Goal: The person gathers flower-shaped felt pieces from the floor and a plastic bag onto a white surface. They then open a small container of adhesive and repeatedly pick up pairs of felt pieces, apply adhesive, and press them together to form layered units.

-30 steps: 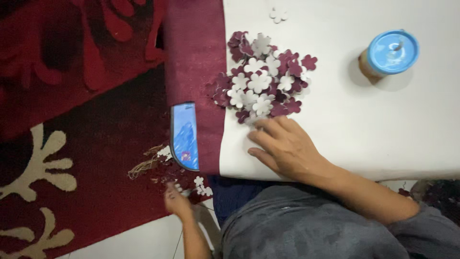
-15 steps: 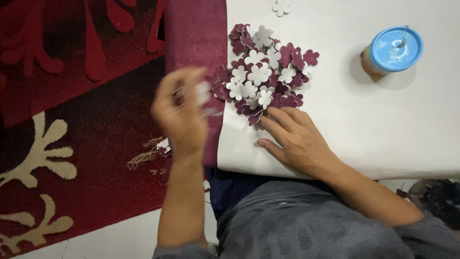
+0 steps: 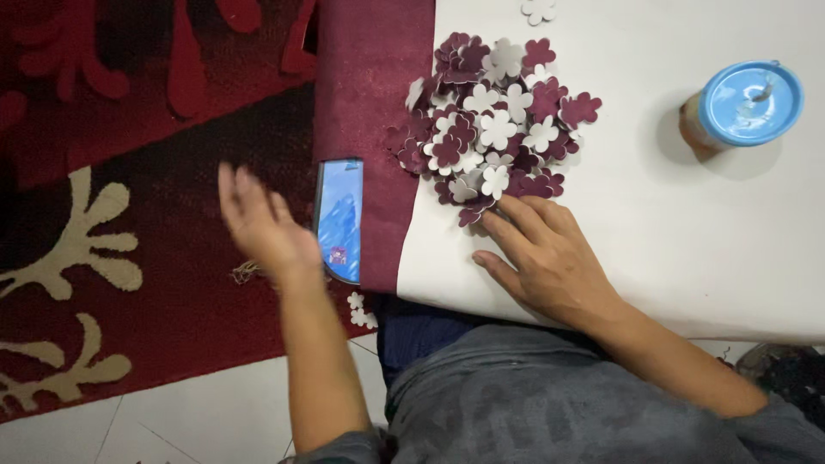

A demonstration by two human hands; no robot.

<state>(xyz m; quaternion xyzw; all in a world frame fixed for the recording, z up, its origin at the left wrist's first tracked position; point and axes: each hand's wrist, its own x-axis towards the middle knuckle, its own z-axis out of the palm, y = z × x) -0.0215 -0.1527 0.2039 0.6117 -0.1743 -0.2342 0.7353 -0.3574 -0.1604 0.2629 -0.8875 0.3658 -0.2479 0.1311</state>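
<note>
Empty and spread, our right hand lies flat with fingertips touching the flower cutouts, left hand open beside the phone, white sheet beneath the flowers, red rug left of them

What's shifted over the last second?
The left hand rose from the floor scraps to the flower pile, then swung out left over the rug, open and blurred. Right hand stays flat at the pile's edge; phone and cup unmoved.
</note>
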